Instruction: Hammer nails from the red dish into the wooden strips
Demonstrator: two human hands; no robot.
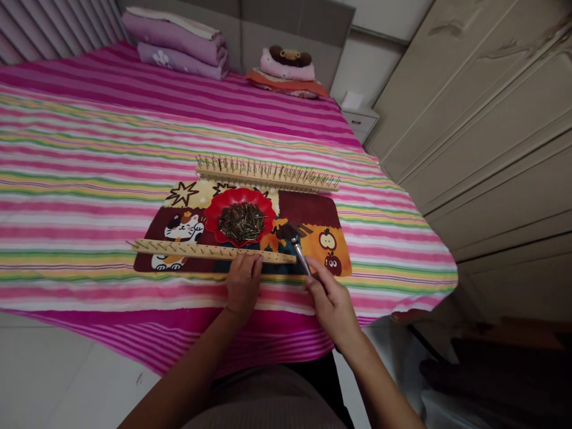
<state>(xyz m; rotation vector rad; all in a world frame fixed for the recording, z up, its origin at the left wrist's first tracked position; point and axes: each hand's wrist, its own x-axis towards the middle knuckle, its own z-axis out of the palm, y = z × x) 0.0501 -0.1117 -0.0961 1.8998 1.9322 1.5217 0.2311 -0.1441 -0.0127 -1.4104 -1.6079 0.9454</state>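
My right hand (333,301) is wrapped round the handle of a hammer (300,253), its dark head above the mat, just beyond the right end of a narrow wooden strip (272,256). Slanting nails stick up from the strip's left part; small dark marks dot its right part. At the strip's near edge, my left hand (243,283) is closed, thumb and fingers pressed together against the wood. Whatever lies between those fingertips is hidden. Behind the strip, a red scalloped bowl (213,208) holds a heap of nails (242,221).
A second wooden strip (268,176), bristling with nails, lies at the mat's far edge. The patterned mat (308,208) rests on a striped bed cover (393,238). Folded bedding (179,44) and a small pile of cloths (286,71) sit by the headboard. Wardrobe doors (482,119) stand right.
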